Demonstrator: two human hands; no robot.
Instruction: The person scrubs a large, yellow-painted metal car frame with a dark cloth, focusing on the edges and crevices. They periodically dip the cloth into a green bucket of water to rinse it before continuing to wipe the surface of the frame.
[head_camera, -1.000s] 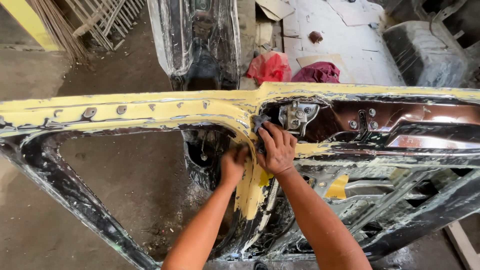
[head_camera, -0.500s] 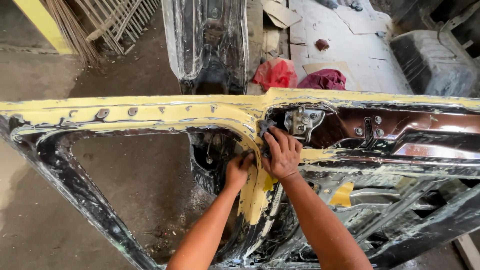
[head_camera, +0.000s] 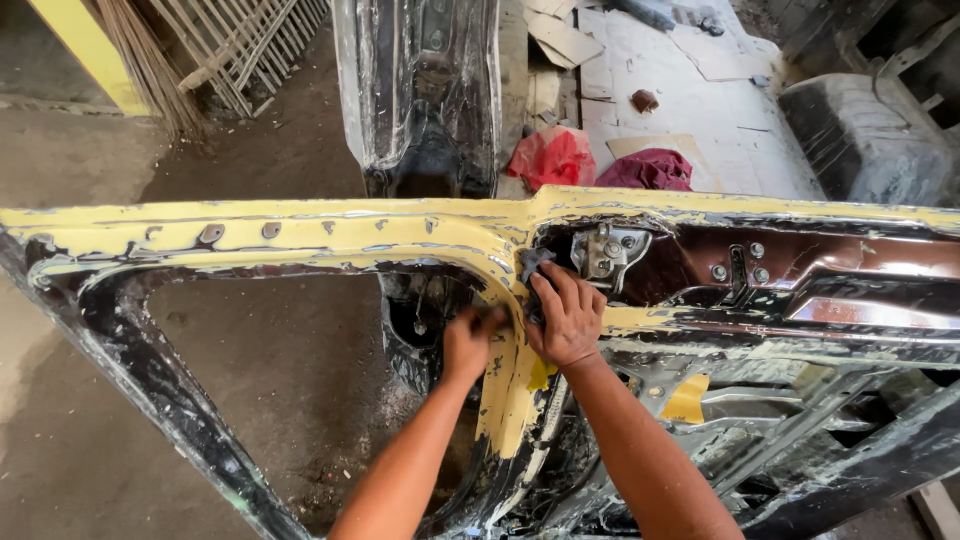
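Observation:
A stripped car door frame, yellow with worn black patches, lies across the view. My right hand presses a small dark grey piece of abrasive paper against the frame's inner corner, beside a metal latch. My left hand grips the yellow pillar edge just to the left, fingers curled round it from the window opening. Both forearms reach up from the bottom of the view.
A black glossy body panel stands upright behind the frame. Red and maroon rags lie on the floor by flattened cardboard. A metal grille leans at top left. Dirt floor shows through the window opening.
My right hand has slid slightly along the corner with the abrasive paper. My left hand keeps its grip on the pillar. The camera has shifted a little.

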